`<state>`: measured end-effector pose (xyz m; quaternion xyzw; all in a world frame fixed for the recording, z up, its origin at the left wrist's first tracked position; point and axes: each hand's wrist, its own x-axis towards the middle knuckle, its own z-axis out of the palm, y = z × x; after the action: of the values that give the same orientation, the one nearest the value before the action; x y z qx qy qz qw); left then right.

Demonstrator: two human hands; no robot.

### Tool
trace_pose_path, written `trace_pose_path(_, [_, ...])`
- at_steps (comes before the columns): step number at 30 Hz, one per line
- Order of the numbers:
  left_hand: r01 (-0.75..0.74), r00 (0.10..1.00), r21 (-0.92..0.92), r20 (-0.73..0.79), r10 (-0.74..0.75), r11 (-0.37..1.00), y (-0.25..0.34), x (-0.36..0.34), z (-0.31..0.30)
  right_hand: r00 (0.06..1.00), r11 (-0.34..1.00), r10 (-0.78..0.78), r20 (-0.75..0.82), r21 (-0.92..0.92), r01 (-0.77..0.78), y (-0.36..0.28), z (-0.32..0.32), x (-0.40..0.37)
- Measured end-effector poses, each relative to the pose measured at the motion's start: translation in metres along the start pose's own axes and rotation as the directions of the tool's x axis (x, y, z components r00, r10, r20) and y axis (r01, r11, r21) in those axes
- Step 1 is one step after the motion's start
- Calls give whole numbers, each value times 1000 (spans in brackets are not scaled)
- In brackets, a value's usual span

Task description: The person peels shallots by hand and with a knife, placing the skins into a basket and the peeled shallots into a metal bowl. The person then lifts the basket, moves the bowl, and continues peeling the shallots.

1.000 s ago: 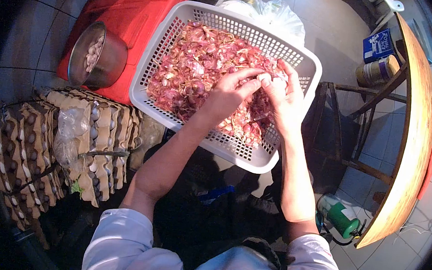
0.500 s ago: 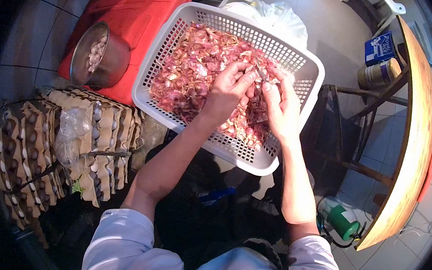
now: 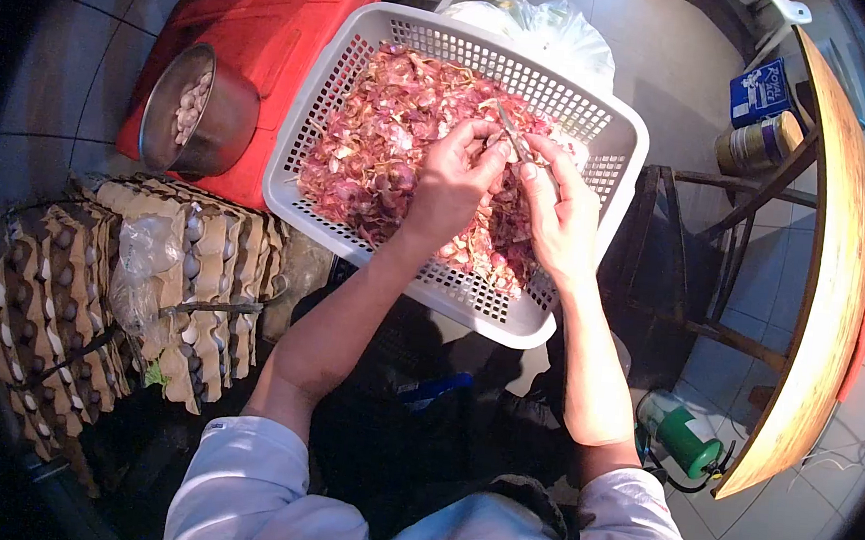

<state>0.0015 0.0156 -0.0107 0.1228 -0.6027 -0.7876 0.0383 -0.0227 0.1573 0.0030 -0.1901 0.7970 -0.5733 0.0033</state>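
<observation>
A grey perforated basket [image 3: 289,165] holds a heap of reddish-purple shallots and loose skins [image 3: 392,137]. Above the heap, my left hand [image 3: 461,177] is closed, its thumb and fingers pinching something small that I cannot make out. My right hand [image 3: 560,204] grips a small knife [image 3: 512,133] between thumb and fingers, the blade pointing up and to the left, close beside my left fingertips. A steel pot [image 3: 224,120] with small pale peeled pieces [image 3: 192,108] in it stands at the left.
The pot is on a red box [image 3: 288,34]. Stacked egg trays [image 3: 216,285] are at the lower left. A white plastic bag [image 3: 559,38] lies behind the basket. At the right are a wooden tabletop [image 3: 824,267], a tin [image 3: 759,144] and a green canister [image 3: 689,442].
The knife has tilted, its blade now pointing more up and left and showing more clearly. Both hands remain in nearly the same place over the basket.
</observation>
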Motion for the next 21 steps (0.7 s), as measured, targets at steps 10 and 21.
trace_pose_path(10, [53, 999, -27, -2, -53, 998, -4, 2, -3, 989, 959, 135, -61, 259, -115, 22, 0, 5])
trace_pose_path(21, [16, 1000, 65, 3, -17, 998, 3, 0, -1, 992, 988, 107, 61, 105, -113, 5, -3, 0])
